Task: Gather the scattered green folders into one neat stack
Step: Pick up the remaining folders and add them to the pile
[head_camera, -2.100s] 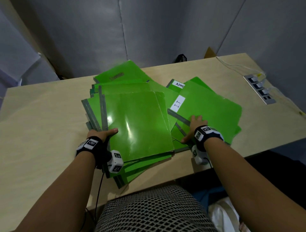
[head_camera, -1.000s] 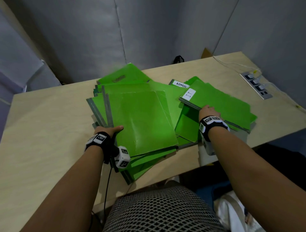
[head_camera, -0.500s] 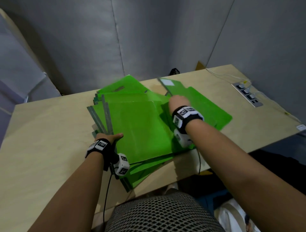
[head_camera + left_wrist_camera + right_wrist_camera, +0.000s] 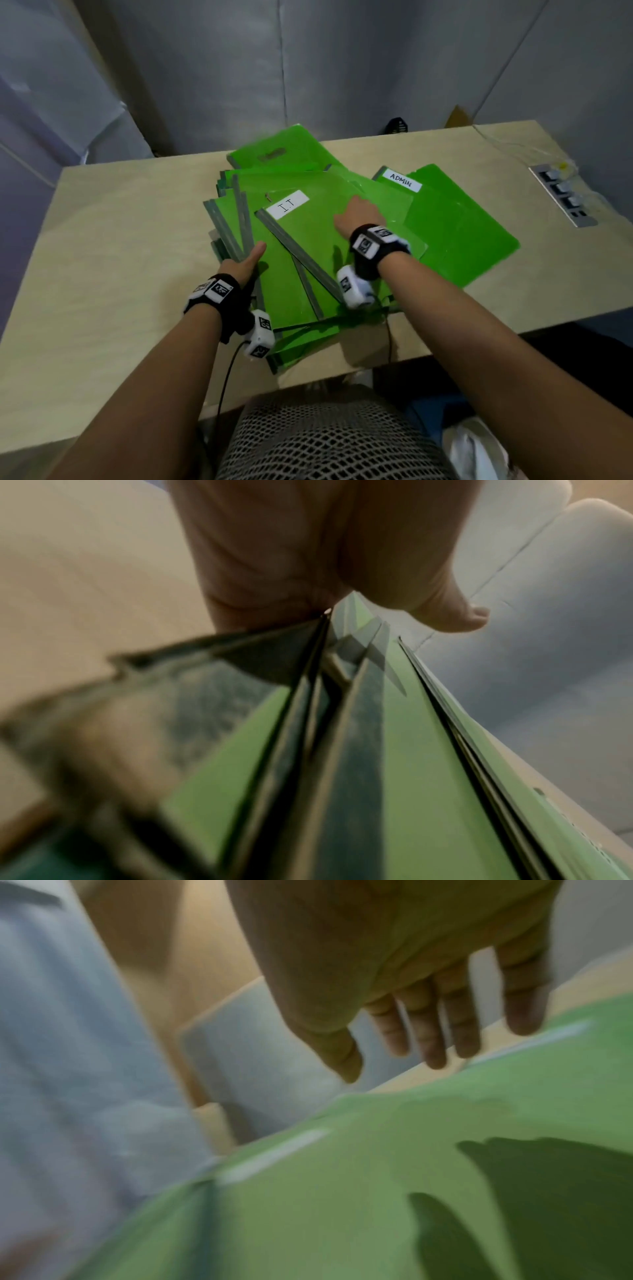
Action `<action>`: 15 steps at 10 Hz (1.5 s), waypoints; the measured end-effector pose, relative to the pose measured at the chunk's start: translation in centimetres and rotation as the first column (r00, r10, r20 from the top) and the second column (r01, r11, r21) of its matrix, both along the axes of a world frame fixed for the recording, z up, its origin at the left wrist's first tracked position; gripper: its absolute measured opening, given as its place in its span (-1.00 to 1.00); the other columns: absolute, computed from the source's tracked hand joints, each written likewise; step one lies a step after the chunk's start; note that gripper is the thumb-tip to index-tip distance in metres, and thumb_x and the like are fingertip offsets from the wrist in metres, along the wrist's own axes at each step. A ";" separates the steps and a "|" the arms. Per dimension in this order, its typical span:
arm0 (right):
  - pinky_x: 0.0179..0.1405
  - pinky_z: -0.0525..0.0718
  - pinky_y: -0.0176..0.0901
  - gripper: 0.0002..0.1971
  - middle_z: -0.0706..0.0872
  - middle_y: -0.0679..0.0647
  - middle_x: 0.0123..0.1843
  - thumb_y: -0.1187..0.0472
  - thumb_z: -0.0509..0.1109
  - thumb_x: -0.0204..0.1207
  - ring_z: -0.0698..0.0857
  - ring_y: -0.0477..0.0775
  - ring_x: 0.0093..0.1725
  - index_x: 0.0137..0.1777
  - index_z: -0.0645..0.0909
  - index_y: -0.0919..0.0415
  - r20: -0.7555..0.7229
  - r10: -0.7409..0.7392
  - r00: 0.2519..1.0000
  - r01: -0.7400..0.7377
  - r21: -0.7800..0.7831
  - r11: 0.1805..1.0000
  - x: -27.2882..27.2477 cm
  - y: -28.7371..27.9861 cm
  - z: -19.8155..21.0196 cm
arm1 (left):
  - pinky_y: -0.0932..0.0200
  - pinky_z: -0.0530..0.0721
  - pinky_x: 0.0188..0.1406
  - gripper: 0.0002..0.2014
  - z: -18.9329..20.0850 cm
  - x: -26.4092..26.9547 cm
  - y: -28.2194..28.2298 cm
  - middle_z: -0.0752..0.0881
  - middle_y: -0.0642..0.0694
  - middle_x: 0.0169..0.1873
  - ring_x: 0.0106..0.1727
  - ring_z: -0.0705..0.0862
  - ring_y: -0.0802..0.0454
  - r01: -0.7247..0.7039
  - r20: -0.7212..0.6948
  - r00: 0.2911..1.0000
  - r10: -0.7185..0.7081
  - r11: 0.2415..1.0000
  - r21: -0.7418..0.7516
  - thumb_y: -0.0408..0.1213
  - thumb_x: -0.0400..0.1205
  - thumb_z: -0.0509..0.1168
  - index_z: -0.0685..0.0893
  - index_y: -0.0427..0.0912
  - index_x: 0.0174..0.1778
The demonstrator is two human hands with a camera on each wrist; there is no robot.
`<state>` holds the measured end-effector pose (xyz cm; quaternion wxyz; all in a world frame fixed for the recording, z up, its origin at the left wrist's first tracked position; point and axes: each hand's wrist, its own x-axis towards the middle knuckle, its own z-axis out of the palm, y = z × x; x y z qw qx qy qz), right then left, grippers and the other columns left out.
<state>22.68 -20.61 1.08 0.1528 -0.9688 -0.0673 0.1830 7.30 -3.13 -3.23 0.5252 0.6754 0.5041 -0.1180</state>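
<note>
A loose pile of green folders point(image 4: 281, 274) lies in the middle of the wooden table point(image 4: 120, 240). On top sits the folder labelled "I.T" point(image 4: 315, 219), skewed against the ones below. A folder labelled "ADMIN" point(image 4: 459, 233) lies to the right, partly under the pile. My left hand point(image 4: 245, 262) grips the pile's left edge, thumb on top; in the left wrist view the left hand point(image 4: 325, 561) sits against the grey spines point(image 4: 363, 723). My right hand point(image 4: 359, 216) hovers just over the I.T folder point(image 4: 342, 1191), its fingers point(image 4: 435, 1042) straight and spread, holding nothing.
A power strip point(image 4: 561, 198) with a cable is set into the table at the far right. A small black object point(image 4: 396, 126) and a cardboard piece point(image 4: 459, 116) sit behind the table's back edge. Grey panels enclose the table. The pile overhangs the near edge.
My right hand lifted the I.T folder from the right group, carried it left onto the pile and let go. The ADMIN folder is uncovered. My left hand stayed on the pile's edge.
</note>
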 end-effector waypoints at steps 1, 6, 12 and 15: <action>0.49 0.39 0.31 -0.06 0.27 0.29 0.63 -0.17 0.46 0.44 0.31 0.34 0.59 0.64 0.09 0.29 -0.068 -0.098 0.993 0.091 -0.097 0.991 4.0 -5.2 -1.9 | 0.07 0.59 -0.22 -0.05 0.4 0.0 -0.2 0.65 -0.22 -0.18 -0.31 0.59 -0.08 0.025 -0.043 0.999 -0.025 1.000 -0.010 0.43 0.39 0.29 0.52 -0.42 0.35; 0.43 0.51 0.11 0.24 0.33 0.29 0.54 -0.37 0.61 0.06 0.43 0.32 0.49 0.59 0.14 0.34 -0.253 0.032 0.967 -0.042 -0.035 0.999 -0.7 -5.6 -7.3 | -0.32 0.60 0.29 0.36 -1.4 1.5 -0.2 0.51 -0.42 0.42 0.34 0.56 -0.42 -0.255 -0.004 0.967 0.255 0.967 -0.018 0.13 -0.02 0.72 0.21 -0.43 0.59; 0.25 0.54 -0.14 -0.55 0.51 0.24 0.51 0.19 0.27 0.66 0.53 0.22 0.47 0.50 0.43 0.34 -0.457 -0.444 0.771 0.573 0.195 0.796 5.0 -7.5 -4.3 | -0.14 0.63 0.18 0.10 -0.4 2.3 2.2 0.57 -0.41 0.34 0.21 0.62 -0.33 -0.031 -0.088 0.996 0.033 0.999 0.023 0.14 0.28 0.60 0.30 -0.47 0.56; 0.41 0.47 0.11 -0.51 0.43 0.24 0.55 0.06 0.21 0.65 0.48 0.28 0.48 0.50 0.42 0.30 -0.391 -0.567 0.725 0.630 0.045 0.775 5.7 -13.3 -4.9 | -0.34 0.55 0.36 0.43 -0.7 3.0 1.0 0.39 -0.44 0.54 0.46 0.48 -0.42 0.004 -0.011 1.000 -0.003 0.995 0.098 0.40 -0.03 0.58 0.20 -0.42 0.61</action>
